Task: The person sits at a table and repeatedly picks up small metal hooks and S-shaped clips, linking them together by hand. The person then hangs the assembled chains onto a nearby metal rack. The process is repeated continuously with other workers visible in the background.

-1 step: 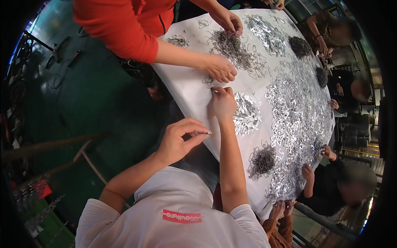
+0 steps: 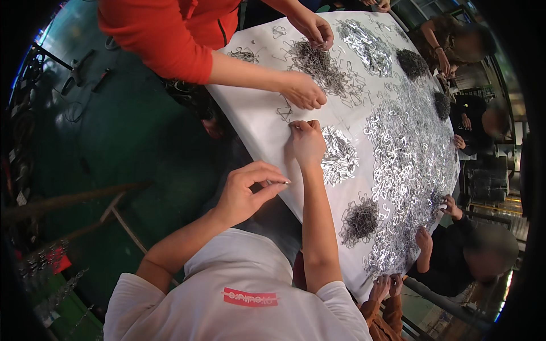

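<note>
- And the left hand (image 2: 242,190) was in, thumb and fingers pinched narrow on one small metal piece (image 2: 286,182) by the white desk's (image 2: 267,133) edge!
- Up ahead, the right hand (image 2: 309,142) had its fingertips bunched; whether they gripped anything, I couldn't tell.
- Just beside it lay one silver rod heap (image 2: 341,159); nearer the body, one gray wire heap (image 2: 361,220).
- Opposite, a red-sleeved co-worker (image 2: 165,40) had two hands near another wire heap (image 2: 321,68).

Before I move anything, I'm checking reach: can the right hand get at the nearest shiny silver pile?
Probably yes: the right hand sits beside that shiny silver pile, with nothing visible between.
</note>
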Motion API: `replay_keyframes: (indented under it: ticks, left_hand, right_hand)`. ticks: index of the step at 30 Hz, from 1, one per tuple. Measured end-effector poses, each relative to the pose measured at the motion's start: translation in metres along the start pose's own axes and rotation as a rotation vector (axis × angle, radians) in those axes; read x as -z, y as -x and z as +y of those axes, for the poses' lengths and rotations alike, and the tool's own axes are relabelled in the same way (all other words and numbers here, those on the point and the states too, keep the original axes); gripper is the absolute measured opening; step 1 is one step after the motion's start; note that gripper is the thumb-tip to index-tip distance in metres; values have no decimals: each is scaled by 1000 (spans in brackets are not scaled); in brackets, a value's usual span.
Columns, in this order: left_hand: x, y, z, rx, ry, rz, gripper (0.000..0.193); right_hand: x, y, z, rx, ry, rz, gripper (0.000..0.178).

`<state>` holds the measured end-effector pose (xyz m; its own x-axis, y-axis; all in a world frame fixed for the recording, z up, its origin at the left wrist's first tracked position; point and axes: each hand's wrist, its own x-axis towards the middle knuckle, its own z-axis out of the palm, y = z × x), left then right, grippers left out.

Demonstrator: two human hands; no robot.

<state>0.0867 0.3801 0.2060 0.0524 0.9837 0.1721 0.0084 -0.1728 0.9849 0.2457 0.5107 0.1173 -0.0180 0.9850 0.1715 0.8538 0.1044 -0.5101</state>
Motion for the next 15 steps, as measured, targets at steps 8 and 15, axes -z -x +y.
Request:
replay_keyframes:
  ticks: [8,15]
  left_hand:
    - [-2,-1,-2,-7,10,20,16]
    - [4,1,0,-28,-4,21,16]
  right_hand:
    - [1,-19,-4,81,-95,-17,9]
    - [-23,-64,-20,33,-14,-13,9]
